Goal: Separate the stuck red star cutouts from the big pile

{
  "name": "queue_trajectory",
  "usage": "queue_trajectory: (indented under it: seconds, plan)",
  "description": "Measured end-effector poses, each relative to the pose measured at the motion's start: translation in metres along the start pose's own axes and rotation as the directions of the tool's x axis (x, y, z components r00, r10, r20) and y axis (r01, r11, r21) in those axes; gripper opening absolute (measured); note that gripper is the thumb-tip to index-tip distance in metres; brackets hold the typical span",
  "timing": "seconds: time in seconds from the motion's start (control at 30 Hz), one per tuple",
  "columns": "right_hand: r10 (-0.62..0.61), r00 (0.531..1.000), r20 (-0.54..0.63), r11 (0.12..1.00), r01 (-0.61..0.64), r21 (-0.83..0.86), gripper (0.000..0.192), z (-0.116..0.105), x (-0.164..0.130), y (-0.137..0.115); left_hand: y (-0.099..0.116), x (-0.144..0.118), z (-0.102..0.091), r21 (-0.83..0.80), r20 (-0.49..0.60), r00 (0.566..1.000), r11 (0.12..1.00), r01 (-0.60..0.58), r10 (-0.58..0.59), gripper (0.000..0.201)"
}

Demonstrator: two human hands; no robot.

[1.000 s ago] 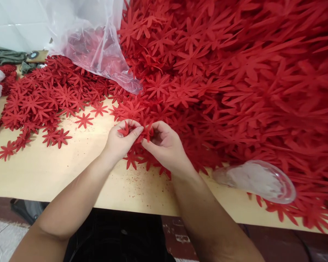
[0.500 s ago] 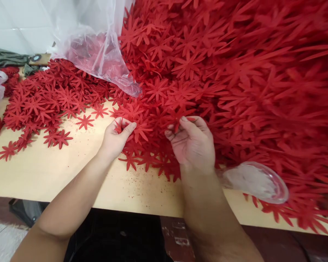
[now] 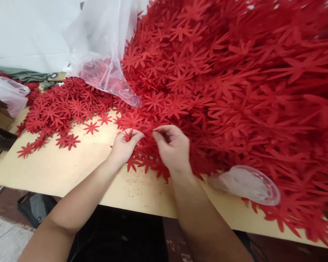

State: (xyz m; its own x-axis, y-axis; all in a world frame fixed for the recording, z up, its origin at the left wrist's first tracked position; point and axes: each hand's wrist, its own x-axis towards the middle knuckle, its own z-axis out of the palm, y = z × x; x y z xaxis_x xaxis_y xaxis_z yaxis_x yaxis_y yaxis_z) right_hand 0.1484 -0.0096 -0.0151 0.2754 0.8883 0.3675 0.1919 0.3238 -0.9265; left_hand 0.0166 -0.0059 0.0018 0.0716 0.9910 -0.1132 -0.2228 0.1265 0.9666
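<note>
My left hand [image 3: 126, 146] is closed in a pinch on a red flower-shaped cutout [image 3: 128, 136], with some narrow petals poking out between thumb and fingers. Just to its right, my right hand [image 3: 174, 148] is also pinched, thumb against forefinger. Its fingertips face the left hand across a small gap of red petals; whatever they grip is too small or hidden to make out. Both hands are over the near edge of a large heap of the same red cutouts [image 3: 180, 82].
A smaller pile of cutouts [image 3: 51, 109] lies at the left on the pale wooden table [image 3: 90, 173]. A clear plastic bag [image 3: 106, 74] hangs over the heap. An oval transparent container [image 3: 251, 185] with whitish contents stands beside my right forearm. Reddish crumbs dot the tabletop.
My right hand has moved left, bringing its pinched fingertips close to my left hand, and has turned its back more upward. My left hand keeps its pinch. The view has shifted slightly.
</note>
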Motion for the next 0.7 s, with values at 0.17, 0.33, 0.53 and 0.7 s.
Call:
queue_trajectory:
  seconds: [0.17, 0.33, 0.53, 0.7]
  plan:
    - [-0.042, 0.955, -0.293, 0.995, 0.014, -0.096, 0.012, -0.015, 0.013, 0.009, -0.003, 0.006, 0.004, 0.112, 0.043, 0.998, 0.992, -0.059, 0.054, 0.018]
    - [-0.236, 0.957, -0.168, 0.905, 0.153, -0.398, 0.021, -0.021, 0.009, -0.004, 0.007, 0.02, 0.016, 0.592, 0.138, 0.961, 0.757, -0.276, 0.242, 0.064]
    - [-0.347, 0.938, -0.028, 0.838, 0.296, -0.458, 0.019, -0.031, -0.009, -0.029, 0.035, 0.035, -0.029, 0.887, 0.163, 0.92, 0.355, -0.295, 0.357, 0.023]
    - [-0.377, 0.921, 0.094, 0.809, 0.377, -0.452, 0.019, -0.038, -0.024, -0.035, 0.035, 0.036, -0.11, 0.998, -0.055, 0.968, 0.007, 0.055, 0.244, 0.029]
